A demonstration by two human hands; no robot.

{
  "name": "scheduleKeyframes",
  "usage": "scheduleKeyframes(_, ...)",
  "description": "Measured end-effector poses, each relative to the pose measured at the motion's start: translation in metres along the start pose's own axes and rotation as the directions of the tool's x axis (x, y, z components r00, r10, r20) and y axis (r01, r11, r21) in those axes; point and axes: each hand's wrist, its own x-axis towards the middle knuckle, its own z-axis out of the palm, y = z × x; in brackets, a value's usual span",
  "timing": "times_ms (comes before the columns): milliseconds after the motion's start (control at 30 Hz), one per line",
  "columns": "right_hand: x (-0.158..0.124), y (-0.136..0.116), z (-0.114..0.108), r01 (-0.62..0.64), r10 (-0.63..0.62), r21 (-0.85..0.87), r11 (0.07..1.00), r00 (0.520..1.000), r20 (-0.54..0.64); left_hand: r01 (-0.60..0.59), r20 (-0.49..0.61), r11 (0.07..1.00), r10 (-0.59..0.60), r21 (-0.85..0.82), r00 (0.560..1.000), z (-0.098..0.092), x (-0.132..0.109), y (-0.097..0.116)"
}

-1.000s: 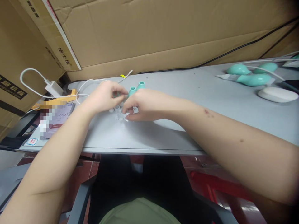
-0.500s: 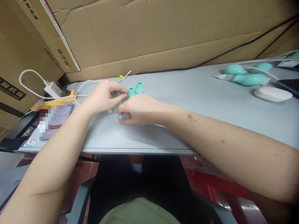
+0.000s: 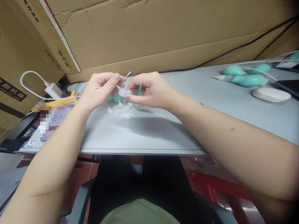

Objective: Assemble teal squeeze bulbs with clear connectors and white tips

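Between the thumb and fingers of my right hand [image 3: 149,88] is a small translucent white plastic piece [image 3: 125,92], raised over the table. My left hand [image 3: 102,88] is close beside it, thumb and fingertips pressed together; whatever they hold, if anything, is hidden. Under the hands lie several small white funnel-shaped pieces [image 3: 110,109] and a loose cluster of clear-white bits [image 3: 130,106]. Mint-green hollow pieces [image 3: 117,97] stand behind the hands, mostly covered by the fingers.
Mint-green bulbs [image 3: 249,80], some in clear wrap, lie at the right beside a white rounded object [image 3: 271,94]. A phone [image 3: 57,121] and an orange power strip [image 3: 58,101] with a white charger [image 3: 53,91] are at the left. Cardboard [image 3: 149,37] walls the back.
My right hand has lifted off the table and back, bringing up the translucent piece. My left hand has also risen slightly, to the left. The small white pieces below have come into view.
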Motion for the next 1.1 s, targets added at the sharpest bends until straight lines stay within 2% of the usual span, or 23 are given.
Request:
scheduleKeyframes(100,0.0,0.0,0.002,-0.116,0.122,0.077,0.99,0.989,-0.083,0.027,0.039,0.996,-0.024,-0.083,0.999,0.003,-0.001,0.0)
scheduleKeyframes(200,-0.001,0.0,0.006,-0.131,0.153,0.17,0.977,0.98,-0.126,0.021,0.045,0.983,-0.013,-0.185,0.999,0.006,-0.001,0.001)
scheduleKeyframes(333,-0.002,0.002,0.01,-0.122,0.158,0.228,0.966,0.977,-0.146,0.017,-0.018,0.993,-0.019,-0.12,1.0,0.005,0.0,0.0)
scheduleKeyframes(533,0.001,0.0,0.008,-0.053,0.089,0.161,0.986,0.971,-0.223,0.046,-0.039,0.991,-0.052,-0.129,0.998,0.008,0.001,-0.004)
scheduleKeyframes(767,0.0,-0.005,0.006,-0.106,0.124,0.104,0.989,0.973,-0.192,0.126,0.028,0.972,-0.123,-0.198,0.992,0.013,0.001,-0.006)
scheduleKeyframes(1100,-0.004,-0.003,0.004,-0.146,0.147,0.012,0.989,0.978,-0.147,0.146,0.044,0.959,-0.139,-0.243,0.989,0.014,0.0,-0.005)
